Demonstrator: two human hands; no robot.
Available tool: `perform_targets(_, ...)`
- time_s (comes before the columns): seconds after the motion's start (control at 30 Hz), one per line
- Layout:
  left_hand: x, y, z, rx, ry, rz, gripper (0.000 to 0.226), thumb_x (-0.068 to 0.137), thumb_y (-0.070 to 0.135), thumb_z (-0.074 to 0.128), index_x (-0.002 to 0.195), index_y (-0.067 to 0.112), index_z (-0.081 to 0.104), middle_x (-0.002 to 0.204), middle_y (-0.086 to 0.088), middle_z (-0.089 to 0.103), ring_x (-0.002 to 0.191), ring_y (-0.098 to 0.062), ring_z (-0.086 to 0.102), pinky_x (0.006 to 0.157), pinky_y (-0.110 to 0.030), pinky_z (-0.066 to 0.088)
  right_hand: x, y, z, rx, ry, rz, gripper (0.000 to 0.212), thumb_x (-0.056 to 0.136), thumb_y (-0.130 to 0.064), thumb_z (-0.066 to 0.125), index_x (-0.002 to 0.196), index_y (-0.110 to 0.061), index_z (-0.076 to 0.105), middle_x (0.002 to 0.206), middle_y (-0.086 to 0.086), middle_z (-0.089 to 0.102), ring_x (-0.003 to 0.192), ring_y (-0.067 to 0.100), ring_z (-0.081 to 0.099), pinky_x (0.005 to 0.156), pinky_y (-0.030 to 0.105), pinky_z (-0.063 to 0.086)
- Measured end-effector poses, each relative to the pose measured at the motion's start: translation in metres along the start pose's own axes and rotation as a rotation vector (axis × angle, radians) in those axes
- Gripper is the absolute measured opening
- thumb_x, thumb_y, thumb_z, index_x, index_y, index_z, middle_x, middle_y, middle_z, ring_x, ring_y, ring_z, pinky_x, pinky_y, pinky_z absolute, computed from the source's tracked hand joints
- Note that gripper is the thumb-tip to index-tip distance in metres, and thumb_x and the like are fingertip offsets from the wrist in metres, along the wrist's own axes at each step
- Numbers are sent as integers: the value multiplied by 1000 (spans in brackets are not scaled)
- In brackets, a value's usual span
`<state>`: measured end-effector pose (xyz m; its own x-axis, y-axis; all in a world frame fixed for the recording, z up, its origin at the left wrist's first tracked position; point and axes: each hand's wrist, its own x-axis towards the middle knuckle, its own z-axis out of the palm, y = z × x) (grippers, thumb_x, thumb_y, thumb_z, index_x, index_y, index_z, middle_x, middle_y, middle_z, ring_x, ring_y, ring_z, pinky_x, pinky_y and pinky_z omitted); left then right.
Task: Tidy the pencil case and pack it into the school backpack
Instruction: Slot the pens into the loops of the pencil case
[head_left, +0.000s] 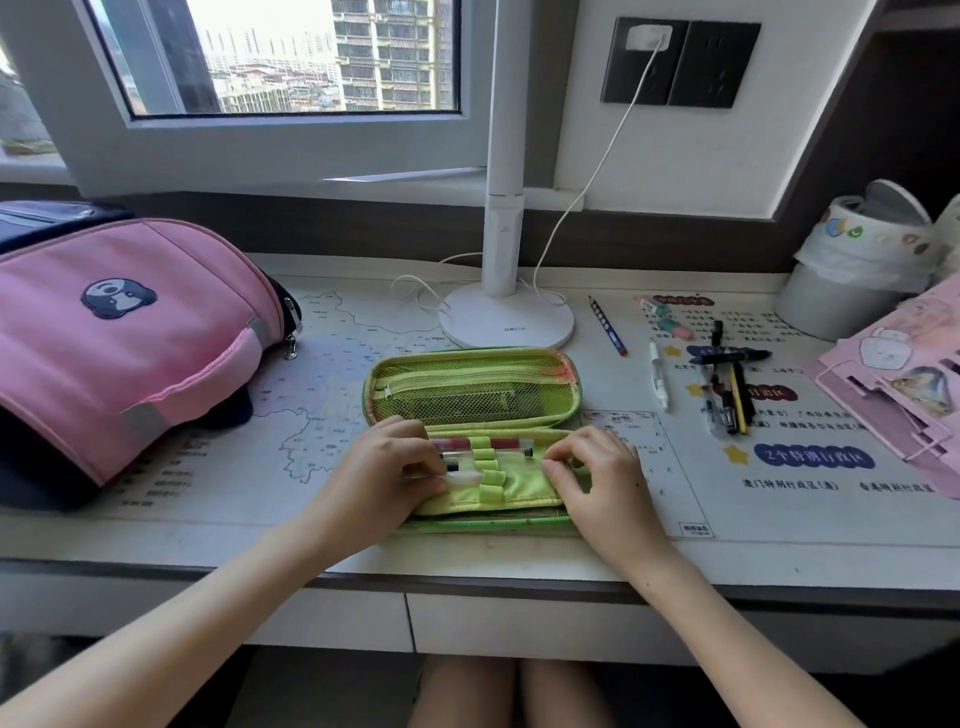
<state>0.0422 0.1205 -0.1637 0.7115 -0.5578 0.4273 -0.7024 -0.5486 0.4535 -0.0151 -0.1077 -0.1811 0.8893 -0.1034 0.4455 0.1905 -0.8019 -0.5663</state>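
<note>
A green pencil case (470, 395) lies open at the desk's front centre, its mesh lid flat toward the lamp. Its inner flap (519, 486) has elastic loops holding a red pen (457, 445) and a dark pen below it. My left hand (387, 475) pinches a clear pen (462, 478) at the flap's left side, its tip at a loop. My right hand (597, 475) holds the flap's right edge with its fingertips. The pink backpack (119, 332) lies on its side at the left.
A white lamp base (506, 322) stands behind the case with its cord. To the right lie a blue pencil (608, 326), a white pen (658, 375), several dark pens (727, 395) and erasers (667, 317). A pink box (893, 384) and a bin (847, 280) fill the right.
</note>
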Motion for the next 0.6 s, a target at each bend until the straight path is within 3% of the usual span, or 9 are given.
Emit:
perform_targets(0.17,9,8,7,11,-29,8,12,69,21,77,65,14,69,65,11,51,67,-4,41,61,-13,34,0,2,-2,28,-22,0,7,82,-15,68,88,-14,65,84,-8,56,82,14,53,81,43,46)
perform_targets(0.3,13,14,10,10,-28,5,15,71,26,76,62,16,67,62,22,41,69,9,40,60,-13,31,-1,3,-1,30,-31,-13,5,83,-14,66,87,-14,64,85,-8,56,83,14,54,81,46,46)
perform_targets(0.43,11,13,2,36,-34,10,14,70,31,76,68,20,69,69,22,44,73,-5,44,64,-14,34,0,2,-7,29,-94,-14,7,86,-19,63,92,-16,65,90,-8,59,89,12,55,85,41,46)
perform_targets(0.53,17,12,-7,-24,-15,-23,21,66,44,71,75,25,70,75,21,48,77,-6,47,67,-17,36,15,4,-21,-23,60,-7,6,86,-17,63,85,-13,67,84,-3,65,81,16,60,76,37,48)
perform_targets(0.6,24,10,-13,-60,10,-26,26,65,51,61,73,28,69,74,17,51,78,-4,49,67,-20,37,39,17,-28,-68,182,100,16,89,-16,58,80,-8,67,79,6,67,75,23,61,66,34,48)
